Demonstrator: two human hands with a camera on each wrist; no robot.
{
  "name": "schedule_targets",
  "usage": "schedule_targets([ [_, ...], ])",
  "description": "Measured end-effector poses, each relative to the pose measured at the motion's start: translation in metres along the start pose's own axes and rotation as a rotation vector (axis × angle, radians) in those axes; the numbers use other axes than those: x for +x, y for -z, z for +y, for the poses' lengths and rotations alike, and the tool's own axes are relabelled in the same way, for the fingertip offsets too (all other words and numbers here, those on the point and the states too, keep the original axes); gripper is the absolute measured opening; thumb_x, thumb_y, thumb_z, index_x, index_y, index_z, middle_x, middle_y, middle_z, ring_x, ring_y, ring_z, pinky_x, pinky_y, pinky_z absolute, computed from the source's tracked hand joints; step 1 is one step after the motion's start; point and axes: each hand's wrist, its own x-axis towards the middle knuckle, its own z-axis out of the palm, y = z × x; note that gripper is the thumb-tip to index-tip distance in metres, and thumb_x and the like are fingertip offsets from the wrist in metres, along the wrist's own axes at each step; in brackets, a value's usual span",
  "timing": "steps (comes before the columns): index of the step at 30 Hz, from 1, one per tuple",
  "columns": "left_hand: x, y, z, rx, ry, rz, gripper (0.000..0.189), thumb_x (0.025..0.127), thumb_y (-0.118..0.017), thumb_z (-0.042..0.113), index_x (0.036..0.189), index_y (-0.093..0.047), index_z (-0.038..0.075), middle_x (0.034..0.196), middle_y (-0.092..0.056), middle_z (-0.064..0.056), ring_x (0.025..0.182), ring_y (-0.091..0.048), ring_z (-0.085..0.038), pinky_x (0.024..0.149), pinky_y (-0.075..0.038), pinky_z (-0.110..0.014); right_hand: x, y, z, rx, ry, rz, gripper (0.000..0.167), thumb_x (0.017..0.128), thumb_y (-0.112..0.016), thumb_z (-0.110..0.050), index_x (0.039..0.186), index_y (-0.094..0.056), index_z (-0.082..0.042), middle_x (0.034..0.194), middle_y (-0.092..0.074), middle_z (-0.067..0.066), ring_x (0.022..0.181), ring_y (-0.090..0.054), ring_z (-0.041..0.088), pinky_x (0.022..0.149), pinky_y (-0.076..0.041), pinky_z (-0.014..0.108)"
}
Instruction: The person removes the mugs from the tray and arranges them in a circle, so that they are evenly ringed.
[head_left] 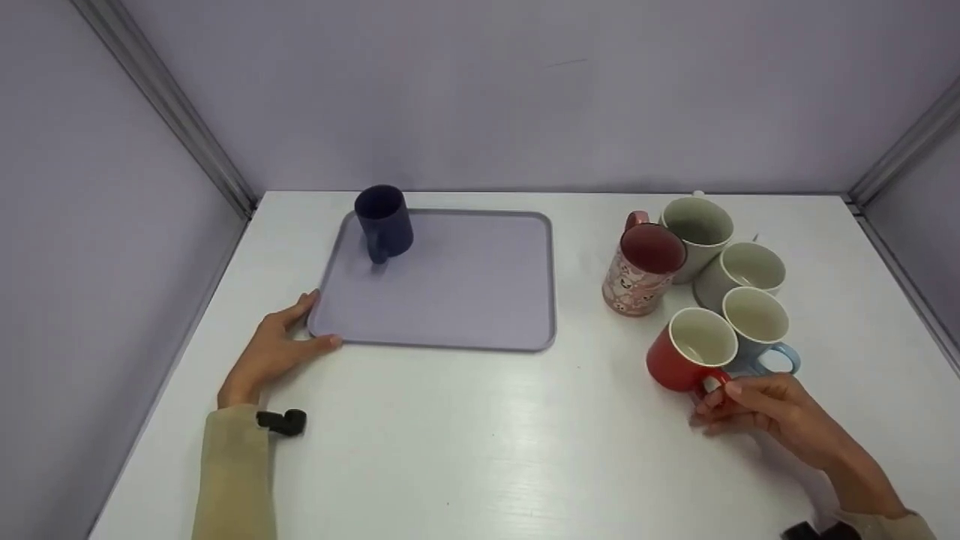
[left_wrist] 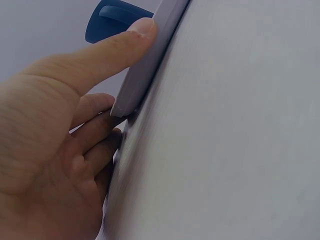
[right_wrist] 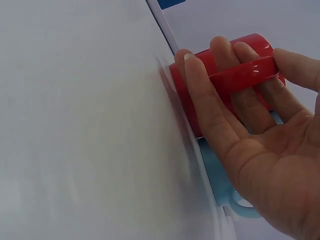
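At the tray's near left corner, my left hand holds the rim of a pale lilac tray, thumb along the front edge and fingers at the left side. A dark blue mug stands upright at the tray's back left, its handle toward me. On the right, my right hand grips the handle of a red mug with a white inside. Fingers pass through the handle and the thumb presses on its top end. The red mug is upright, close beside a light blue mug.
Behind the red mug stand a pink patterned mug and two pale mugs, grouped closely with the light blue one. They stand on a white table. A plain wall rises at the table's back edge, with side panels left and right.
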Motion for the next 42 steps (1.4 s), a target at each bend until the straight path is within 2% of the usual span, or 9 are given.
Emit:
schedule_targets([
  [3, 0.001, -0.002, 0.000, -0.010, 0.006, -0.005, 0.109, 0.087, -0.088, 0.050, 0.170, -0.026, 0.019, 0.179, -0.011, -0.011, 0.167, -0.002, -0.036, 0.135, -0.007, -0.060, -0.005, -0.001, -0.006, -0.171, -0.036, 0.077, 0.038, 0.117, -0.035, -0.004, 0.130, -0.060, 0.021, 0.118, -0.080, 0.015, 0.106, -0.079, 0.032, 0.090, -0.067, 0.041],
  [9, 0.005, -0.005, 0.002, -0.017, 0.011, -0.018, 0.110, 0.086, -0.089, 0.050, 0.170, -0.026, 0.019, 0.179, -0.010, -0.011, 0.167, -0.001, -0.036, 0.135, -0.006, -0.059, -0.023, -0.004, -0.024, -0.539, -0.037, 0.334, 0.023, 0.111, -0.055, -0.004, 0.121, -0.072, 0.008, 0.106, -0.081, -0.004, 0.087, -0.080, 0.018, 0.071, -0.065, 0.031],
  [13, 0.007, -0.005, 0.001, -0.004, 0.004, -0.024, 0.110, 0.086, -0.089, 0.051, 0.171, -0.026, 0.019, 0.179, -0.010, -0.012, 0.167, -0.001, -0.037, 0.135, -0.006, -0.060, -0.026, -0.009, -0.039, -0.655, 0.050, 0.486, 0.013, 0.104, -0.064, 0.002, 0.110, -0.076, 0.001, 0.093, -0.079, -0.002, 0.078, -0.074, 0.012, 0.064, -0.058, 0.024],
  [17, 0.009, -0.004, 0.001, 0.009, -0.001, -0.023, 0.109, 0.087, -0.088, 0.052, 0.171, -0.026, 0.019, 0.179, -0.010, -0.013, 0.167, -0.001, -0.037, 0.135, -0.006, -0.060, -0.015, -0.019, -0.058, -0.657, 0.190, 0.581, 0.015, 0.097, -0.067, 0.014, 0.099, -0.076, 0.002, 0.082, -0.074, 0.003, 0.071, -0.067, 0.011, 0.063, -0.053, 0.021],
  [21, 0.011, -0.003, 0.000, 0.023, -0.003, -0.022, 0.110, 0.087, -0.087, 0.053, 0.171, -0.025, 0.019, 0.179, -0.010, -0.014, 0.167, -0.001, -0.038, 0.135, -0.005, -0.060, 0.007, -0.032, -0.076, -0.645, 0.289, 0.554, 0.021, 0.091, -0.069, 0.019, 0.100, -0.077, 0.002, 0.086, -0.073, 0.006, 0.077, -0.068, 0.011, 0.073, -0.057, 0.013],
  [24, 0.012, -0.002, -0.001, 0.028, 0.001, -0.025, 0.110, 0.087, -0.087, 0.054, 0.171, -0.025, 0.021, 0.179, -0.010, -0.013, 0.167, -0.001, -0.037, 0.135, -0.005, -0.059, 0.028, -0.043, -0.089, -0.704, 0.306, 0.501, 0.021, 0.092, -0.072, 0.014, 0.103, -0.079, -0.003, 0.092, -0.075, 0.004, 0.084, -0.070, 0.009, 0.084, -0.057, 0.011],
  [26, 0.011, -0.001, -0.003, 0.026, 0.007, -0.022, 0.109, 0.087, -0.087, 0.053, 0.171, -0.025, 0.021, 0.179, -0.010, -0.013, 0.167, -0.001, -0.037, 0.135, -0.005, -0.059, 0.045, -0.050, -0.098, -0.759, 0.310, 0.457, 0.019, 0.094, -0.074, 0.008, 0.105, -0.080, -0.007, 0.094, -0.076, 0.001, 0.086, -0.070, 0.008, 0.085, -0.057, 0.011],
  [33, 0.008, 0.001, -0.005, 0.011, 0.016, -0.016, 0.109, 0.087, -0.088, 0.051, 0.171, -0.024, 0.021, 0.179, -0.009, -0.011, 0.167, -0.001, -0.036, 0.135, -0.006, -0.060, 0.112, -0.069, -0.135, -0.882, 0.279, 0.319, 0.010, 0.099, -0.078, -0.015, 0.109, -0.079, -0.017, 0.104, -0.076, -0.008, 0.093, -0.068, 0.011, 0.084, -0.057, 0.016],
  [42, 0.012, 0.003, -0.004, 0.012, 0.012, -0.020, 0.110, 0.087, -0.087, 0.051, 0.171, -0.023, 0.021, 0.179, -0.009, -0.011, 0.167, -0.001, -0.037, 0.135, -0.007, -0.061, 0.211, -0.099, -0.163, -0.836, 0.279, 0.199, 0.027, 0.101, -0.075, -0.024, 0.120, -0.074, -0.006, 0.117, -0.076, 0.007, 0.108, -0.074, 0.022, 0.090, -0.062, 0.037],
])
